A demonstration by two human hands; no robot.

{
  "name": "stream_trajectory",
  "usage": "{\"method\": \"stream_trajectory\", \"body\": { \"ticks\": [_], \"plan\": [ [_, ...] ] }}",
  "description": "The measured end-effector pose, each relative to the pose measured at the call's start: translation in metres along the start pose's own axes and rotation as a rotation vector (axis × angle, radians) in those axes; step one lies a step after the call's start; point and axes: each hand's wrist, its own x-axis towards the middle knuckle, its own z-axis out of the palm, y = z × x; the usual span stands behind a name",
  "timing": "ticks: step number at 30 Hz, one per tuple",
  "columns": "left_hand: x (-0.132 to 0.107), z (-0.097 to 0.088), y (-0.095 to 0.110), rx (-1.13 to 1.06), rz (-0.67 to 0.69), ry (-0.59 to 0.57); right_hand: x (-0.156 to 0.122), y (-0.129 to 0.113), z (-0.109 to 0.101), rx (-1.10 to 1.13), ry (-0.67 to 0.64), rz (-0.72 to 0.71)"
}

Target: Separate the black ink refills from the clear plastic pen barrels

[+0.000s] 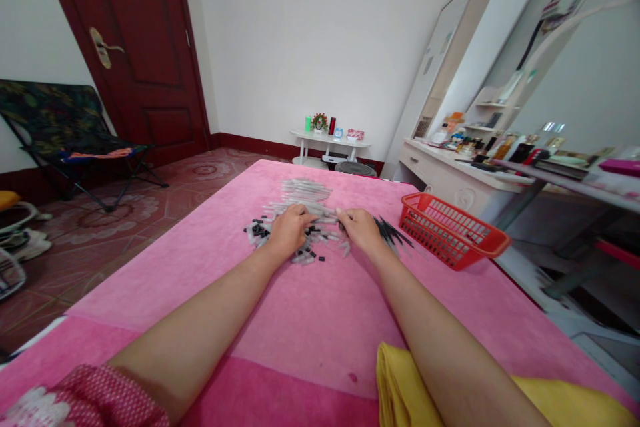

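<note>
My left hand (289,232) is closed, its thumb and fingertips pinching a slim, pale pen barrel (326,217) over the pink cloth. Facing it, my right hand (362,228) pinches at the barrel's right end; small details at those fingertips are blurred. Beyond the hands lies a stack of whitish pens or barrels (303,189), side by side. Around and under my left hand are scattered short black caps (259,231) and clear small pieces (302,257). Thin dark pen refills (393,232) lie fanned out just right of my right hand.
A red plastic basket (453,230) stands at the table's right edge. Folded yellow cloth (400,387) lies under my right forearm. The table wears a pink cover (200,273). Beyond are a dresser (450,170) with bottles, a low white stand (327,139) and a folding chair (65,127).
</note>
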Motion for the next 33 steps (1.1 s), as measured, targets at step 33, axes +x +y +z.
{"method": "stream_trajectory", "body": {
  "ticks": [33],
  "plan": [
    [0.013, 0.006, 0.001, -1.391, -0.549, 0.408, -0.012, 0.006, 0.015, -0.382, -0.129, -0.165]
  ]
}}
